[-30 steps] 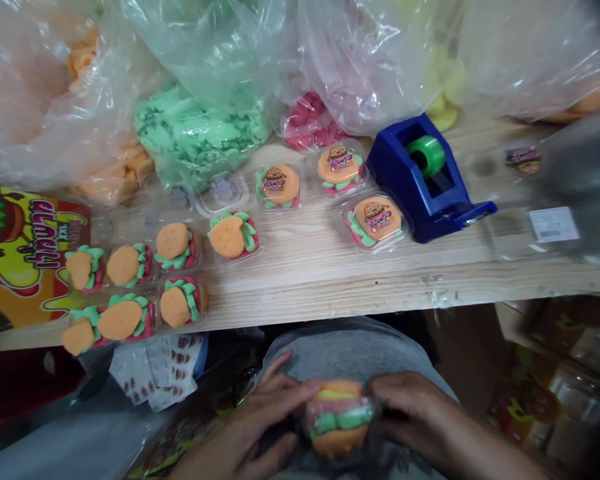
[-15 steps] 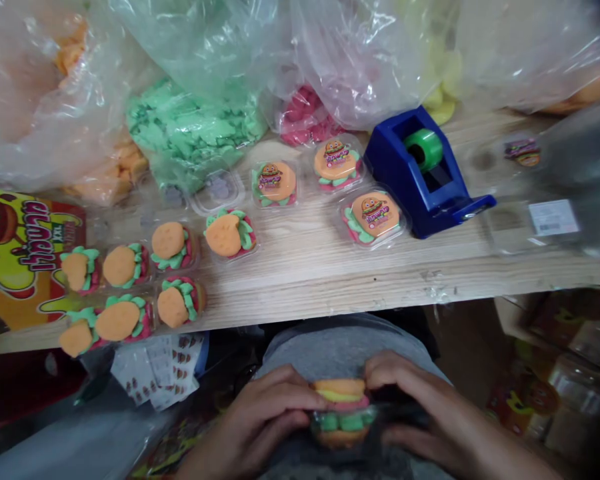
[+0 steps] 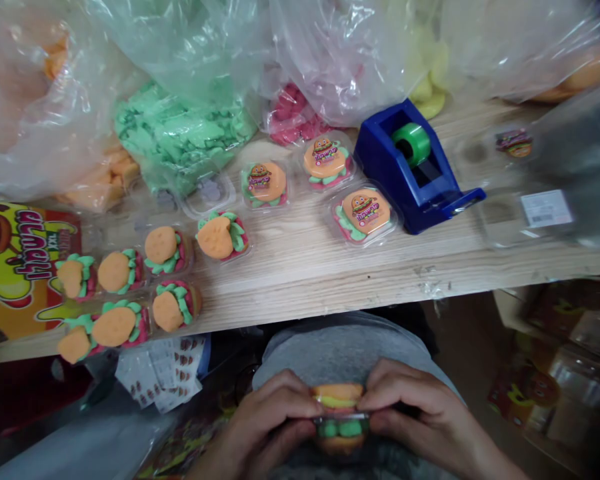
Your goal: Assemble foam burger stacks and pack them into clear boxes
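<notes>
Wooden desk (image 3: 330, 267) carries packed sweets (image 3: 365, 212) and a blue tape dispenser (image 3: 410, 167) toward its far edge.
Below the desk's near edge, over the lap (image 3: 340, 340), left hand (image 3: 265, 427) and right hand (image 3: 420, 420) both grasp one burger sweet (image 3: 338, 399) from two sides.

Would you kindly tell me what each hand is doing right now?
Left hand: closed, holding the burger candy.
Right hand: closed, holding the same burger candy.

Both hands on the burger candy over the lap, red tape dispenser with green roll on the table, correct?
No: the tape dispenser is blue, not red, per the head view. Left hand and right hand do hold the burger candy over the lap; the roll is green.
</notes>
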A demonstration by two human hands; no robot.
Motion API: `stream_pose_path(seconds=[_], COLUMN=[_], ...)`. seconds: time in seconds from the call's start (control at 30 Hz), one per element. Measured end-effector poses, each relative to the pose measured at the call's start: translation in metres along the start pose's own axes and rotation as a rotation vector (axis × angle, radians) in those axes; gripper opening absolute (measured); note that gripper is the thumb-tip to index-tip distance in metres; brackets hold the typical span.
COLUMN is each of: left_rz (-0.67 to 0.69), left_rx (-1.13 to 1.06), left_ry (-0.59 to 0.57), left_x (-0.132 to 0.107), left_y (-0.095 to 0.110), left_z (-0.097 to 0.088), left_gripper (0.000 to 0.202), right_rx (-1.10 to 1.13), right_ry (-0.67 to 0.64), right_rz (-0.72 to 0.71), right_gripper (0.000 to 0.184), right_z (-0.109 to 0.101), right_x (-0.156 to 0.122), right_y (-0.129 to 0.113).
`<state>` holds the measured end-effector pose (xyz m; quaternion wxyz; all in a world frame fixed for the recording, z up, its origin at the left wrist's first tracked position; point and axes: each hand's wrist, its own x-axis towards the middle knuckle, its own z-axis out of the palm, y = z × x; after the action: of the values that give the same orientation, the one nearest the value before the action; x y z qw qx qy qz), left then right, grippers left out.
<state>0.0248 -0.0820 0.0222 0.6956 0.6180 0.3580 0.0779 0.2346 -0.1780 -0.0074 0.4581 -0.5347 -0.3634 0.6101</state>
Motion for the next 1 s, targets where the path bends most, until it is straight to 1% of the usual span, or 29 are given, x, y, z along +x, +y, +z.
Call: stream_pose_path(seconds=[0.07, 0.1, 0.13, 0.2, 0.27, 0.3, 0.37, 0.43, 0.5, 0.53, 0.57, 0.6, 0.67, 0.7, 0.73, 0.77, 0.87, 0.97, 1.0], left_rz=[-0.016, -0.029, -0.046, -0.112, -0.205, -0.247, -0.311, -0.345, -0.354, -0.349, -0.337, -0.317, -0.262, -0.24, -0.23, -0.235, -0.253, -0.184, -0.158], left_rx=[-0.017, -0.018, -0.015, 0.002, -0.009, -0.046, -0.161, -0.247, -0.248, -0.22, -0.178, -0.127, -0.022, 0.013, 0.026, 0.024, 0.043, 0.144, 0.169], left_ry=[-0.052, -0.05, -0.021, 0.104, 0.235, 0.28, 0.335, 0.369, 0.391, 0.37, 0.325, 0.256, 0.087, 0.025, -0.001, 0.002, 0.048, -0.02, -0.04], left_x=[0.004, 0.007, 0.009, 0.013, 0.015, 0.016, 0.017, 0.019, 0.023, 0.026, 0.028, 0.031, 0.037, 0.039, 0.041, 0.042, 0.041, 0.034, 0.032], left_y=[-0.001, -0.001, -0.001, -0.002, -0.004, -0.005, -0.007, -0.006, -0.002, 0.002, 0.006, 0.009, 0.015, 0.017, 0.017, 0.017, 0.012, 0.004, 0.001], left_z=[-0.002, -0.003, -0.002, 0.002, 0.008, 0.01, 0.014, 0.012, 0.005, 0.0, -0.004, -0.008, -0.013, -0.013, -0.012, -0.01, -0.002, 0.005, 0.006], left_gripper=[0.02, 0.019, 0.018, 0.019, 0.018, 0.02, 0.025, 0.024, 0.021, 0.02, 0.018, 0.018, 0.018, 0.018, 0.018, 0.016, 0.01, 0.012, 0.012], right_rx=[0.007, 0.017, 0.031, 0.075, 0.146, 0.192, 0.278, 0.287, 0.209, 0.159, 0.116, 0.081, 0.01, -0.036, -0.085, -0.133, -0.23, -0.29, -0.305], right_ry=[0.007, 0.024, 0.051, 0.125, 0.219, 0.268, 0.333, 0.326, 0.27, 0.243, 0.223, 0.202, 0.162, 0.151, 0.145, 0.137, 0.089, -0.006, -0.02], right_rz=[0.038, 0.065, 0.101, 0.191, 0.281, 0.304, 0.299, 0.28, 0.277, 0.266, 0.253, 0.235, 0.186, 0.161, 0.136, 0.112, 0.067, 0.036, 0.025], right_gripper=[0.01, 0.012, 0.014, 0.016, 0.015, 0.014, 0.012, 0.012, 0.01, 0.009, 0.006, 0.004, 0.009, 0.011, 0.012, 0.012, 0.01, 0.005, 0.006], right_z=[0.001, 0.001, 0.002, 0.003, 0.003, 0.002, -0.001, -0.003, -0.005, -0.005, -0.005, -0.004, -0.002, -0.001, 0.0, 0.001, 0.003, 0.004, 0.005], right_x=[0.0, 0.001, 0.002, 0.005, 0.008, 0.01, 0.011, 0.013, 0.014, 0.015, 0.017, 0.018, 0.022, 0.024, 0.025, 0.026, 0.025, 0.023, 0.023], right_y=[0.0, 0.001, 0.001, 0.003, 0.005, 0.006, 0.007, 0.007, 0.005, 0.004, 0.002, 0.0, -0.003, -0.004, -0.005, -0.006, -0.005, -0.004, -0.003])
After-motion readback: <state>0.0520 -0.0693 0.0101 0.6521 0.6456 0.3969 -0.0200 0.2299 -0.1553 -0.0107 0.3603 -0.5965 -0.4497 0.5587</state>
